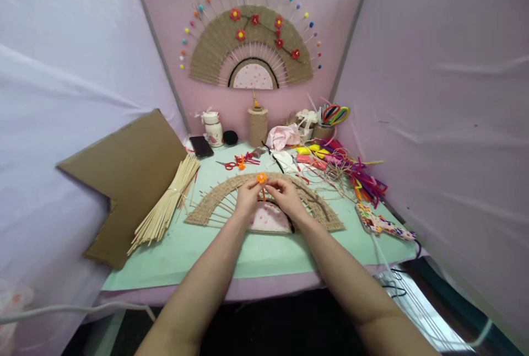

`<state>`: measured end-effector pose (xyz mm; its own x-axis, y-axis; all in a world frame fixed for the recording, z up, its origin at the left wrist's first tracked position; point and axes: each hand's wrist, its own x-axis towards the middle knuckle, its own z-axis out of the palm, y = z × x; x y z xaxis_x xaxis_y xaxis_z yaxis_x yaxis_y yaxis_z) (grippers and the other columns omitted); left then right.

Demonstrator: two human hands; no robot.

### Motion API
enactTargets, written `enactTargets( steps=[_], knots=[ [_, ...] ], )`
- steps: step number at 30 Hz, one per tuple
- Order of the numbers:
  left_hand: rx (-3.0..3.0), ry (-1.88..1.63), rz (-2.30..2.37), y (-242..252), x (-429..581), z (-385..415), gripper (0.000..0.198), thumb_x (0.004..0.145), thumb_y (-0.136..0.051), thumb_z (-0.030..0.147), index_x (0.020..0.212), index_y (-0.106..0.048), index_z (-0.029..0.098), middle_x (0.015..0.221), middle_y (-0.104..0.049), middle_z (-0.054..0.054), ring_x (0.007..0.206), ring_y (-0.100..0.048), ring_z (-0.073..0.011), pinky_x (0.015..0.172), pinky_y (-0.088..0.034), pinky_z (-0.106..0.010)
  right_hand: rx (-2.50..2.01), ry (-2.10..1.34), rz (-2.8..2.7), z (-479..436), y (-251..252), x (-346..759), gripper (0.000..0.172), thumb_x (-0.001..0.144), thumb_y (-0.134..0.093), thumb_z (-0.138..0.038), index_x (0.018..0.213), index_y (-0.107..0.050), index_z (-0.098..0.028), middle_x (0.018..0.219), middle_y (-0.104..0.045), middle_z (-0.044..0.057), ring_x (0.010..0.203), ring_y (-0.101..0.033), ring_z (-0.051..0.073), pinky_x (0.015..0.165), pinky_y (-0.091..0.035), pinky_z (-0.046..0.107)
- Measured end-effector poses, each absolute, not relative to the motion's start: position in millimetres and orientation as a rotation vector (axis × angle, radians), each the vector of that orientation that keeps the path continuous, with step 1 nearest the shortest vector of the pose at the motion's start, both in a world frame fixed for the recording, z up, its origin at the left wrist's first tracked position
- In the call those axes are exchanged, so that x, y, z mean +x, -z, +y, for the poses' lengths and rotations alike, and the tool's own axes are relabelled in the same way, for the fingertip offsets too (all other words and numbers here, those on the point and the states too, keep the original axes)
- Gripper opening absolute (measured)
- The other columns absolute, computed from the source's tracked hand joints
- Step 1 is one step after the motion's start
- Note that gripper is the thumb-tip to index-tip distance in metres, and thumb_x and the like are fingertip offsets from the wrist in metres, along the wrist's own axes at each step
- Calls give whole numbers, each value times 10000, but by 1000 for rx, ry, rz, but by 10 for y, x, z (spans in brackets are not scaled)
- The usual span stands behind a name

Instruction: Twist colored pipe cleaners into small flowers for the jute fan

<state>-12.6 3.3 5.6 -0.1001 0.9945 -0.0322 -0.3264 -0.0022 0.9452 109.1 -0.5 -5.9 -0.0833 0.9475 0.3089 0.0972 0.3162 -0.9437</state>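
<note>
Over the middle of a woven twine fan (231, 189), my two hands meet at a small orange pipe-cleaner flower (262, 178). Its orange stem hangs down between them. My left hand (248, 197) pinches the flower from one side, and the fingers of my right hand (285, 196) close on it from the other. Below them the fan's pink dotted half-circle (268, 218) is partly covered by my hands. A brown twig (320, 201) lies on the fan's right part. Beyond the fan are red scissors (230, 166) and another orange flower (241, 163).
A finished-looking fan (215, 42) with red flowers hangs on the back wall. Bamboo sticks (165, 204) and cardboard (128, 168) lie at left. A twine spool (258, 126) stands behind. Coloured pipe cleaners (367, 179) and a flowery glue gun (384, 224) lie at right.
</note>
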Motion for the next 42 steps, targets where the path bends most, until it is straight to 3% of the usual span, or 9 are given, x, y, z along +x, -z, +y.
enactTargets(
  steps=[2,6,16,20,23,26,32,38,42],
  knots=[
    [883,-1407,1011,-42,-102,26,331,512,-807,339,753,-723,128,709,-651,-40,626,-542,-98,544,-364,-204,-992,-1017,-1497,-2,66,1092,249,757,-608,-376,868,-685,-167,848,-695,46,778,-601,175,771,-461,315],
    [792,-1356,918,-30,-82,7,344,503,-818,334,769,-736,132,890,-691,-88,788,-600,-153,655,-419,-237,-995,-1180,-1472,-9,68,1102,247,719,-638,-368,843,-682,-159,826,-688,30,748,-587,162,730,-457,298],
    [729,-1288,859,-48,-94,9,290,532,-793,289,776,-738,143,961,-702,-109,772,-588,-132,568,-367,-201,-922,-1415,-1250,5,97,1121,284,689,-673,-453,738,-618,-178,581,-524,-48,481,-388,72,482,-314,215],
    [927,-1394,1065,11,-132,60,245,613,-715,290,818,-743,160,894,-709,-70,705,-561,-117,568,-358,-217,-1024,-1093,-1277,29,82,1129,247,712,-652,-419,798,-660,-187,726,-630,-3,646,-532,124,636,-430,264],
    [1217,-1498,1198,38,-148,65,157,662,-657,265,748,-740,164,803,-702,-46,750,-577,-145,692,-413,-260,-1000,-949,-1314,19,50,1127,241,714,-660,-402,834,-671,-193,824,-668,21,763,-584,156,745,-457,299],
    [1475,-1534,1255,26,-142,31,140,697,-631,260,690,-730,161,764,-691,-43,775,-581,-165,768,-421,-288,-957,-934,-1318,4,36,1126,248,712,-670,-408,821,-669,-185,811,-672,27,754,-593,161,733,-470,304],
    [1535,-1559,1275,-23,-126,-12,164,726,-635,293,654,-724,176,700,-666,-41,724,-570,-170,744,-415,-283,-957,-1001,-1279,19,57,1134,259,718,-663,-427,808,-674,-185,795,-672,26,752,-586,165,749,-477,317],
    [1497,-1592,1221,-47,-140,-7,119,693,-660,238,592,-705,195,686,-639,-34,722,-543,-168,741,-394,-268,-923,-1067,-1276,3,9,1134,315,711,-667,-430,922,-684,-198,937,-687,50,877,-597,192,841,-478,352],
    [1535,-1557,1210,-46,-158,0,120,695,-646,214,591,-705,198,683,-639,-35,733,-546,-170,748,-390,-266,-973,-1075,-1291,-10,-32,1146,330,742,-624,-441,947,-698,-193,898,-685,55,827,-586,184,786,-484,342]
  ],
)
